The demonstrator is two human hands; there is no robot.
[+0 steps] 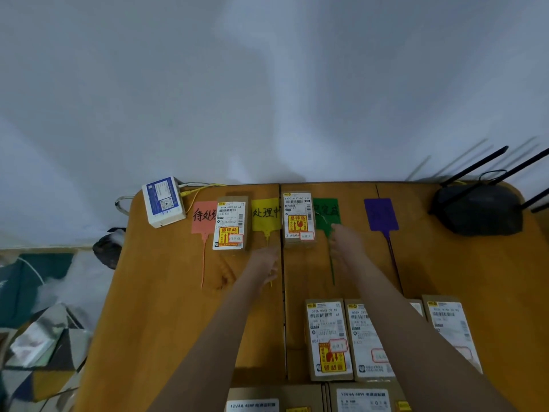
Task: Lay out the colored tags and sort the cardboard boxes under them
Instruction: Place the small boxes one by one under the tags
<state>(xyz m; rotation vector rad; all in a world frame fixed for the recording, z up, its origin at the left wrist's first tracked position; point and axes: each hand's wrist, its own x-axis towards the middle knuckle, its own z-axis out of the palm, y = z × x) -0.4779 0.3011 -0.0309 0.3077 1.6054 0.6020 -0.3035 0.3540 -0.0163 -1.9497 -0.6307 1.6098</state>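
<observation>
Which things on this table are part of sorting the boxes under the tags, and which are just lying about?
Part of the job: pink tag, yellow tag, green tag, purple tag; two placed boxes; unsorted boxes nearest the person.

Lying about: white adapter box, black router.

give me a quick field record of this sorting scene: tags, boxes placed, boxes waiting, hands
tags: pink tag, yellow tag, green tag, purple tag, in a row on the wooden table
boxes placed: cardboard box between pink and yellow; cardboard box between yellow and green
boxes waiting: labelled boxes at near edge
left hand: open, empty
right hand: open, empty
</observation>
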